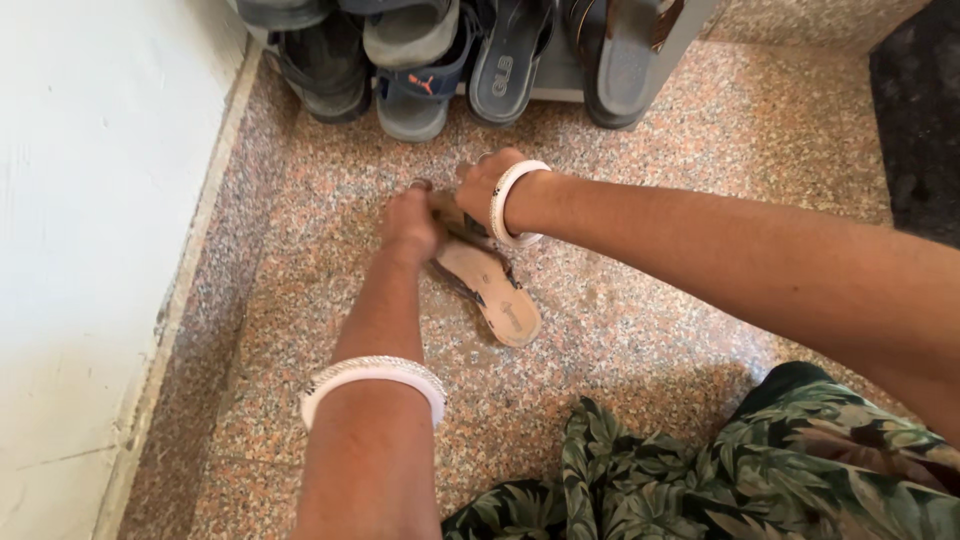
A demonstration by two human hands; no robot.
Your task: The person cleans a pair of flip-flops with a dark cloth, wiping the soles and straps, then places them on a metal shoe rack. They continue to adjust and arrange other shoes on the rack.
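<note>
On the speckled floor (640, 330), both hands, left (412, 225) and right (485, 185), grip pinching a tan sandal (495, 290).

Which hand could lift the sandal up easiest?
Probably the left hand: it grips the front of the tan sandal from above. The right hand reaches across to that same end, so its arm is more stretched.

1. A shoe rack (560, 75) stands against the far edge of the speckled floor (700, 150).
2. Grey sandals (510, 55) and dark shoes (325, 70) crowd it.
3. A white wall (90, 200) runs left of the rack.
4. A dark mat (920, 110) lies right of it.
</note>
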